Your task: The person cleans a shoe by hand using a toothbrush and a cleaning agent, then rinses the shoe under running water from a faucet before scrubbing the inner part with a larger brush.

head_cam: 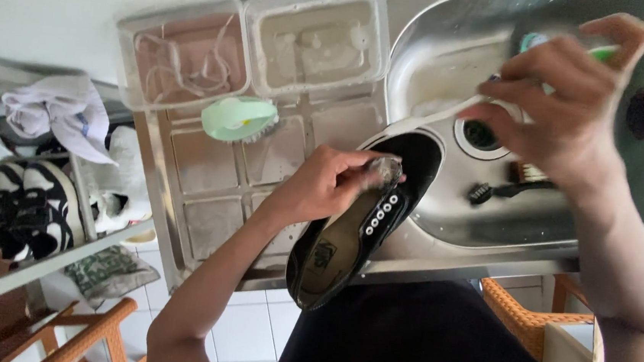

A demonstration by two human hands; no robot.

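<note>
Left grip (337,181) closed on the tongue of a black lace-less sneaker (356,230), which lies tilted over the steel sink (442,213) rim, toe inside. Right grip (566,101) wraps a green-and-white brush handle (604,51), motion-blurred, bristles hidden. A black brush (505,190) lies in the basin near the drain.

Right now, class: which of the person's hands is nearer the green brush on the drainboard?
Left. The left hand grips the black shoe just below-right of the green brush; the right hand is over the sink.
</note>
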